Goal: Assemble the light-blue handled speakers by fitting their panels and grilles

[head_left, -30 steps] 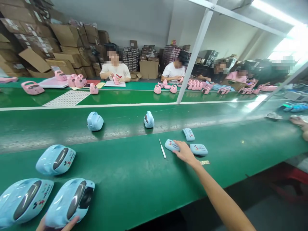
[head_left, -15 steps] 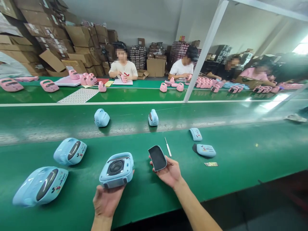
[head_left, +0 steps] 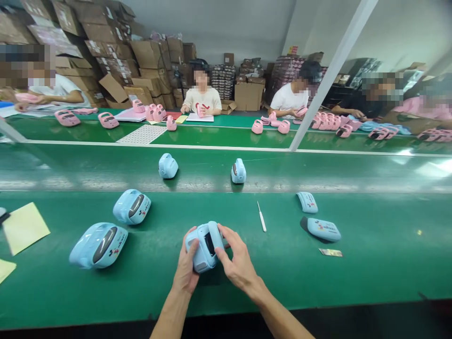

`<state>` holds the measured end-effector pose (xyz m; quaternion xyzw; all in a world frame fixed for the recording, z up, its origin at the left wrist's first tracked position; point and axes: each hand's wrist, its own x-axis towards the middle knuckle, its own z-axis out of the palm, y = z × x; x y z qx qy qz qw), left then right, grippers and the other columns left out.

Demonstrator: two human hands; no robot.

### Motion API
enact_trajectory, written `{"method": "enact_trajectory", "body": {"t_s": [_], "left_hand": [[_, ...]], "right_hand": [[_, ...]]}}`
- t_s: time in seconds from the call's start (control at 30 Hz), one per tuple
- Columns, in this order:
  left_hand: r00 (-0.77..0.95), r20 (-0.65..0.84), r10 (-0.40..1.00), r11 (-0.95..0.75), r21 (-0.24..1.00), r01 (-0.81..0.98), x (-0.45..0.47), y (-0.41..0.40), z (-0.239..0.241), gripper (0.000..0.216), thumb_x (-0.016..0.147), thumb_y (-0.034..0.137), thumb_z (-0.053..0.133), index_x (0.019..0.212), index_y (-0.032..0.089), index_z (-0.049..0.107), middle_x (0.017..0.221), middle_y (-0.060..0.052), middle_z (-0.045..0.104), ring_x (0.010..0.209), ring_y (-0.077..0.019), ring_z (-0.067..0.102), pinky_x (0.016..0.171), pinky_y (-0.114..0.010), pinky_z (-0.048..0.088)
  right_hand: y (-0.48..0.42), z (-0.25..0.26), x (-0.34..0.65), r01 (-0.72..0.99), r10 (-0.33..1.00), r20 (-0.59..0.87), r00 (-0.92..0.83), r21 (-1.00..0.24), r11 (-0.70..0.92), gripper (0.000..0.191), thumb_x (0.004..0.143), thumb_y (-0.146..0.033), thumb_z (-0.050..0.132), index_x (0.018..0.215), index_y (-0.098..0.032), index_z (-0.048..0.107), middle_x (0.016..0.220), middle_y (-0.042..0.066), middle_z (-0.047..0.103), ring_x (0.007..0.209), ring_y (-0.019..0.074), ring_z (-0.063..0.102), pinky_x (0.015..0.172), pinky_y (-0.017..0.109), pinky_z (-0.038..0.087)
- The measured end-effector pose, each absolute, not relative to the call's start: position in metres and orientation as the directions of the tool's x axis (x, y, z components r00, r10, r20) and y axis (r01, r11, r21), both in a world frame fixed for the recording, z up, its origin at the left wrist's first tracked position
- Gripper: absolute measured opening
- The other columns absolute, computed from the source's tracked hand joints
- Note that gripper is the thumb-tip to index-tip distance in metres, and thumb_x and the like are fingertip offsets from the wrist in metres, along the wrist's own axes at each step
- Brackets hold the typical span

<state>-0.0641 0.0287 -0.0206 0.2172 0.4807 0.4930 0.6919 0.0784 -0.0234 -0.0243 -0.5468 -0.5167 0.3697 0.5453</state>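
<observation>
A light blue toy speaker body (head_left: 203,247) sits between both my hands just above the green table (head_left: 370,268). My left hand (head_left: 186,269) grips its left side with the thumb on top. My right hand (head_left: 236,262) presses a blue side cover against its right side, fingers curled over the edge. To the right lie two loose blue covers (head_left: 324,229), (head_left: 307,202) and a thin white pick tool (head_left: 262,217). Two more blue bodies (head_left: 100,244), (head_left: 132,206) rest at my left.
Two small blue units (head_left: 167,166), (head_left: 238,171) ride the conveyor belt behind. Yellow paper sheets (head_left: 24,227) lie at far left, a small label (head_left: 330,253) at right. Several people sit across the line with pink toys (head_left: 108,120). A slanted white post (head_left: 328,75) rises at right; cardboard boxes fill the back.
My hands came together: the dark-lined cover in my right hand has been brought onto the side of the blue body held by my left. The view shifted left.
</observation>
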Motion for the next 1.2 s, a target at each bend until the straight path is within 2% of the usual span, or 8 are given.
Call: {"method": "enact_trajectory", "body": {"t_s": [0.1, 0.2, 0.33, 0.43, 0.57, 0.73, 0.9, 1.2], "left_hand": [[0.070, -0.438, 0.896, 0.420, 0.787, -0.453, -0.065, 0.026, -0.021, 0.092, 0.046, 0.043, 0.098, 0.128, 0.021, 0.062, 0.114, -0.010, 0.076, 0.101, -0.0302, 0.074, 0.082, -0.035, 0.061], [0.102, -0.459, 0.882, 0.453, 0.772, -0.445, -0.069, 0.025, -0.020, 0.091, 0.046, 0.042, 0.098, 0.127, 0.019, 0.064, 0.113, -0.010, 0.076, 0.103, -0.0316, 0.072, 0.084, -0.036, 0.060], [0.214, -0.465, 0.859, 0.510, 0.737, -0.445, -0.073, 0.023, -0.016, 0.089, 0.050, 0.045, 0.096, 0.128, 0.019, 0.063, 0.115, -0.012, 0.075, 0.109, -0.0355, 0.070, 0.088, -0.041, 0.059], [0.234, -0.442, 0.866, 0.500, 0.748, -0.436, -0.074, 0.021, -0.014, 0.090, 0.053, 0.045, 0.095, 0.132, 0.024, 0.060, 0.114, -0.009, 0.075, 0.105, -0.0338, 0.071, 0.087, -0.041, 0.058], [0.237, -0.400, 0.885, 0.464, 0.794, -0.394, -0.076, 0.019, -0.016, 0.089, 0.049, 0.044, 0.097, 0.128, 0.024, 0.060, 0.109, -0.008, 0.074, 0.101, -0.0312, 0.070, 0.084, -0.037, 0.057], [0.203, -0.378, 0.903, 0.426, 0.845, -0.323, -0.076, 0.015, -0.013, 0.086, 0.047, 0.038, 0.098, 0.123, 0.023, 0.060, 0.105, -0.007, 0.072, 0.094, -0.0267, 0.069, 0.081, -0.036, 0.056], [0.191, -0.423, 0.886, 0.464, 0.828, -0.316, -0.067, 0.011, -0.005, 0.080, 0.049, 0.039, 0.095, 0.117, 0.022, 0.057, 0.096, -0.003, 0.072, 0.083, -0.0204, 0.067, 0.075, -0.032, 0.057], [0.173, -0.445, 0.879, 0.475, 0.778, -0.412, -0.056, 0.011, -0.002, 0.070, 0.051, 0.033, 0.093, 0.112, 0.021, 0.059, 0.093, -0.002, 0.073, 0.082, -0.0209, 0.070, 0.071, -0.031, 0.058]], "right_hand": [[-0.030, -0.021, 0.074, 0.346, 0.968, 0.226, 0.110, -0.922, 0.176, 0.066, 0.085, -0.037, 0.074, 0.148, -0.037, 0.053, 0.146, 0.010, 0.056, 0.131, 0.0361, 0.052, 0.114, 0.059, 0.041], [-0.031, -0.019, 0.081, 0.436, 0.964, 0.261, -0.048, -0.863, 0.255, 0.083, 0.078, -0.042, 0.082, 0.152, -0.031, 0.047, 0.153, 0.014, 0.048, 0.137, 0.0383, 0.047, 0.115, 0.060, 0.041], [-0.023, -0.016, 0.100, 0.453, 0.893, 0.334, -0.302, -0.774, 0.443, 0.103, 0.073, -0.049, 0.086, 0.158, -0.023, 0.033, 0.165, 0.017, 0.030, 0.154, 0.0389, 0.026, 0.122, 0.060, 0.031], [-0.016, -0.017, 0.110, 0.433, 0.832, 0.392, -0.393, -0.719, 0.543, 0.106, 0.076, -0.050, 0.084, 0.161, -0.026, 0.024, 0.164, 0.018, 0.032, 0.154, 0.0365, 0.027, 0.122, 0.058, 0.032], [-0.012, -0.017, 0.116, 0.434, 0.788, 0.460, -0.408, -0.662, 0.611, 0.105, 0.076, -0.053, 0.084, 0.160, -0.030, 0.026, 0.157, 0.019, 0.041, 0.146, 0.0354, 0.041, 0.116, 0.056, 0.041], [-0.013, -0.012, 0.121, 0.456, 0.781, 0.466, -0.416, -0.636, 0.623, 0.101, 0.073, -0.056, 0.085, 0.157, -0.031, 0.036, 0.149, 0.019, 0.048, 0.138, 0.0352, 0.048, 0.109, 0.055, 0.048], [-0.013, -0.012, 0.124, 0.431, 0.795, 0.460, -0.396, -0.672, 0.603, 0.100, 0.067, -0.058, 0.088, 0.153, -0.033, 0.044, 0.145, 0.017, 0.050, 0.130, 0.0331, 0.054, 0.105, 0.054, 0.050], [-0.011, -0.017, 0.119, 0.396, 0.871, 0.385, -0.306, -0.780, 0.484, 0.102, 0.053, -0.054, 0.096, 0.145, -0.035, 0.056, 0.144, 0.014, 0.053, 0.132, 0.0344, 0.054, 0.109, 0.054, 0.047]]}}
